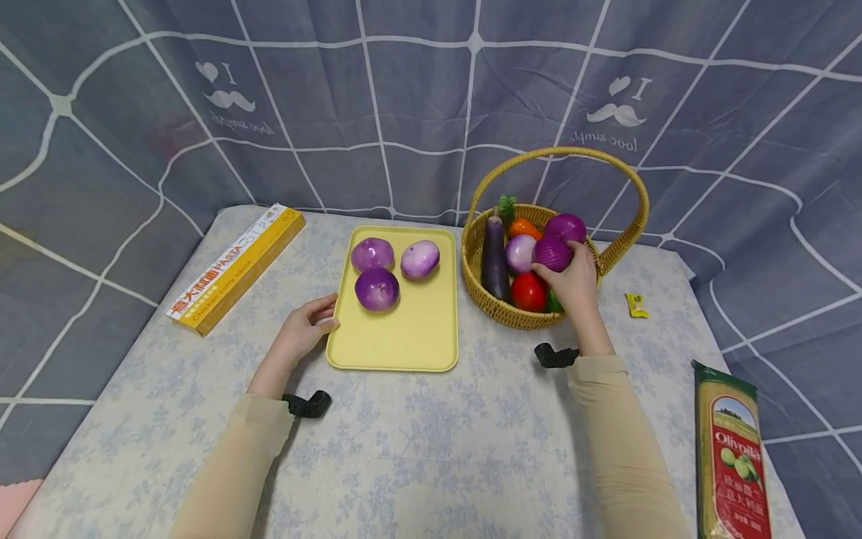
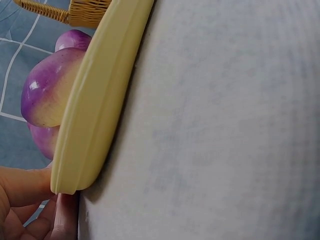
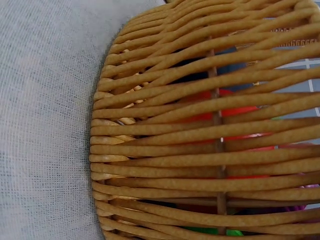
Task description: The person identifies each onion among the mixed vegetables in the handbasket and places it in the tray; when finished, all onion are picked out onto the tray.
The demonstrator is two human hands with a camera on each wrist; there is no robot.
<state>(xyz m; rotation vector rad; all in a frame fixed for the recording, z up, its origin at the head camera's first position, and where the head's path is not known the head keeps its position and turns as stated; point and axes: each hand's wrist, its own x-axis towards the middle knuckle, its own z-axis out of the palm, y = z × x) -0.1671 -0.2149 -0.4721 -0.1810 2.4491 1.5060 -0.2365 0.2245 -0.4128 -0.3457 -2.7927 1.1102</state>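
My left hand (image 1: 306, 327) is at the left edge of a pale yellow tray (image 1: 397, 348), its thumb (image 2: 25, 184) at the rim and fingers below, pinching that edge. Three purple onions lie in the upper part of the tray: one back left (image 1: 373, 255), one back right (image 1: 420, 260) and a darker one (image 1: 378, 290) in front. Over the wicker basket (image 1: 501, 314), my right hand (image 1: 572, 281) grips a dark purple onion (image 1: 552, 254) between thumb and fingers. In the right wrist view, the basket's woven side (image 3: 200, 135) hides that hand.
The basket also has an eggplant (image 1: 494, 262), a carrot (image 1: 524, 228), a paler onion (image 1: 521, 253), another purple onion (image 1: 566, 226) and a tomato (image 1: 529, 292), under a tall handle (image 1: 572, 150). Around lie a pasta box (image 1: 237, 269), a small yellow packet (image 1: 636, 305) and a spaghetti bag (image 1: 732, 457).
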